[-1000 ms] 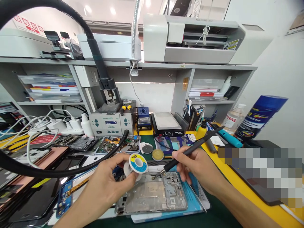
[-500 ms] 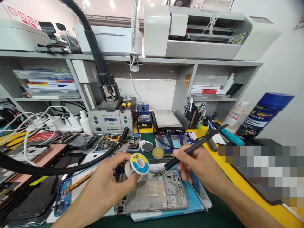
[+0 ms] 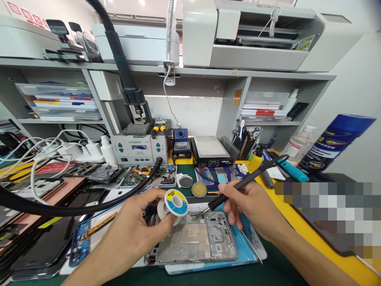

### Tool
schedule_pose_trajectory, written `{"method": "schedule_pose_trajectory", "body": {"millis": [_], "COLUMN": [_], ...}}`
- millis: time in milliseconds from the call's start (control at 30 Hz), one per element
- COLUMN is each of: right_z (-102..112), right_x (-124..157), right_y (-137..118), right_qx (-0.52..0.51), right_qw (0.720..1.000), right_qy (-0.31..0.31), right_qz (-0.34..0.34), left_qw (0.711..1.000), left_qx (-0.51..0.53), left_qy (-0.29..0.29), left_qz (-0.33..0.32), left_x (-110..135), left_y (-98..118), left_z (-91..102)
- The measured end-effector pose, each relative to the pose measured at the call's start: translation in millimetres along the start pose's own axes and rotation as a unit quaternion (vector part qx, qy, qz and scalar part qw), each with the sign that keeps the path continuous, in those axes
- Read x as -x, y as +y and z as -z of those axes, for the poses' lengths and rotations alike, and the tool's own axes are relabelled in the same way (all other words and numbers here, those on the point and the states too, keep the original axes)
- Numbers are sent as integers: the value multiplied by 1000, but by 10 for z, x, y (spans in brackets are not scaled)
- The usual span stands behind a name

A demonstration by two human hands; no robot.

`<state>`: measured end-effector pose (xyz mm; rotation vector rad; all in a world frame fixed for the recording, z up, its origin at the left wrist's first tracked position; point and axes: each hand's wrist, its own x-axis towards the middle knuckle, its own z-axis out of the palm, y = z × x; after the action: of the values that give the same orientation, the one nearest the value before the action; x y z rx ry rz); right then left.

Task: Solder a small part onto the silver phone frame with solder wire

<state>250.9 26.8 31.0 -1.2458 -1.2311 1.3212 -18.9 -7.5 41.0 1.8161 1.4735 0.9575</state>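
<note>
My left hand (image 3: 139,224) is closed around a small solder wire spool (image 3: 175,203) with a blue and yellow label, held just above the top left of an opened phone frame (image 3: 193,242). My right hand (image 3: 248,206) grips a black soldering iron (image 3: 247,182) like a pen. Its tip points down and left, right at the top edge of the phone frame beside the spool. The phone frame lies flat on a blue mat (image 3: 244,254) on the green bench surface.
A thick black hose (image 3: 89,206) curves across the left. Behind stand a rework station (image 3: 139,147), a small blue solder station (image 3: 181,147), a hot plate (image 3: 212,153), a tin of flux (image 3: 199,190), phone parts at left, and a blue spray can (image 3: 336,143) at right.
The view has shifted slightly downward and left. Both hands keep their hold, with spool and iron tip staying at the phone frame's top edge.
</note>
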Motion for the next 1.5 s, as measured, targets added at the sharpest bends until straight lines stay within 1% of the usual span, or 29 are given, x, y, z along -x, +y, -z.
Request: {"method": "schedule_pose_trajectory", "body": {"millis": [67,167,267,433,533,600,733,900,967,1067,1167,1233,1367,1500], "right_z": [6,7,1,-5,-4,-4,-2,19,33,58,87,109,150,183], "right_x": [1,2,1,6,4,-1,-6,-14,-21,-28,-36,-48,-73,-72], "right_y": [6,13,14,8,7,2,-19,-55,-71,-88,-85,-78,-100,-176], "right_qx": [-1,-2,-6,-9,-14,-20,-34,-58,-68,-75,-77,-79,-100,-119], "right_qw": [1000,1000,1000,1000,1000,1000,999,998,997,997,996,995,992,989], "right_qy": [-1,-3,-2,-6,-4,0,12,19,20,18,18,20,30,46], "right_qz": [-1,-1,0,-2,-1,0,1,-7,-14,-26,-43,-60,-74,-73], "left_qw": [1000,999,1000,999,1000,1000,1000,998,998,998,999,999,998,995], "left_qx": [-4,-12,-15,-13,-2,11,29,45,56,61,44,21,-29,-75], "left_qy": [-2,-23,-20,-27,-10,-2,12,30,38,35,18,2,-22,-34], "left_qz": [-4,-20,-19,-13,4,5,-1,-25,-18,-1,14,28,59,58], "left_x": [-4,-23,-36,-31,-12,-1,-21,-137,-186,-252,-354,-471,-796,-1090], "left_y": [-19,-77,-108,-50,-3,1,-87,-204,-185,-74,77,160,251,261], "left_z": [4,21,34,30,15,11,36,112,161,243,280,251,99,-59]}}
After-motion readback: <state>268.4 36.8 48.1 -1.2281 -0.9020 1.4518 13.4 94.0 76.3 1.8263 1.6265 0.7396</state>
